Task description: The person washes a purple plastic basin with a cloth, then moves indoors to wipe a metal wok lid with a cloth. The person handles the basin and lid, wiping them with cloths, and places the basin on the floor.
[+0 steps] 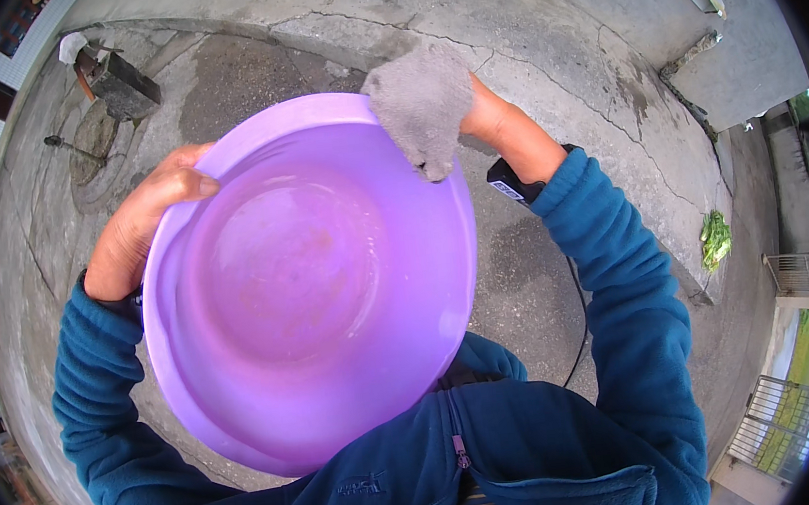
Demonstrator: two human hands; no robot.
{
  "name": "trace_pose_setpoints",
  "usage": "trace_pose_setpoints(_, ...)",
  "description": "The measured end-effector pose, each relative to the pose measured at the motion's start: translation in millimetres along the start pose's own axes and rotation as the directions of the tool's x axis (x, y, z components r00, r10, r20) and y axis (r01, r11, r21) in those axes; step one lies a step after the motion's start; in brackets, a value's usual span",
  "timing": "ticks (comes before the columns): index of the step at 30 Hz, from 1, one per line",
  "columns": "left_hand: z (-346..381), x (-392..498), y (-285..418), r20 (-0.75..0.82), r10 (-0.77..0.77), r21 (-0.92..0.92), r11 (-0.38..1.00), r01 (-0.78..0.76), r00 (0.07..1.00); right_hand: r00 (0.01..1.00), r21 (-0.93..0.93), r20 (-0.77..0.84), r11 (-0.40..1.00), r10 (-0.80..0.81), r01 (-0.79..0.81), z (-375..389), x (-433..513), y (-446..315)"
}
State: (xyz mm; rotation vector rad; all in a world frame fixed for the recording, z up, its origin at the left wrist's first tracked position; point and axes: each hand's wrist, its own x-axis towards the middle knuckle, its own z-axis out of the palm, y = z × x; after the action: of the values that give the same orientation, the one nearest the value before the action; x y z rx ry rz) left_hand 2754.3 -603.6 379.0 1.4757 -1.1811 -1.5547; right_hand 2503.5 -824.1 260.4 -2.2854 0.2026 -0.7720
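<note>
A large purple plastic basin is tilted up against my front, its inside facing me. My left hand grips the rim at the upper left, thumb on the inner side. Over the upper right of the rim lies a grey cloth, which my right hand holds against the basin. The cloth covers most of that hand's fingers. Faint brownish stains show on the basin's round bottom.
Cracked concrete ground surrounds me, with damp dark patches. A stone block stands at the upper left. Green leaves lie on the raised slab at the right. A thin black cable runs beside my right arm. Metal gates stand farther off.
</note>
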Motion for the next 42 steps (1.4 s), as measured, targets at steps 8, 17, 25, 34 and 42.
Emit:
trace_pose_setpoints(8,-8.6,-8.9,-6.7,-0.013,0.032,-0.054,0.998,-0.033,0.999,0.996,0.142,0.028,0.985,0.09,-0.093,0.7,-30.7,12.0)
trace_pose_setpoints(17,-13.3,-9.8,-10.6,-0.026,0.006,-0.068,0.998,-0.008,1.0,0.987,0.074,0.055,0.985,0.153,-0.157,-1.7,-65.2,44.3)
trace_pose_setpoints(25,-13.5,-7.9,-8.5,0.003,0.034,-0.055,0.998,-0.034,0.999,0.985,0.055,0.022,0.984,0.17,-0.171,-5.7,-51.0,26.7)
trace_pose_setpoints(34,-4.2,-12.0,-4.6,0.016,0.031,0.002,1.0,-0.031,0.999,0.997,-0.101,0.076,0.995,0.027,-0.019,-10.7,-34.4,7.4)
trace_pose_setpoints(42,-7.6,-10.4,-4.4,0.047,0.048,0.049,0.998,-0.05,0.998,0.998,-0.048,0.036,0.998,0.043,-0.042,-9.5,-21.7,-9.0)
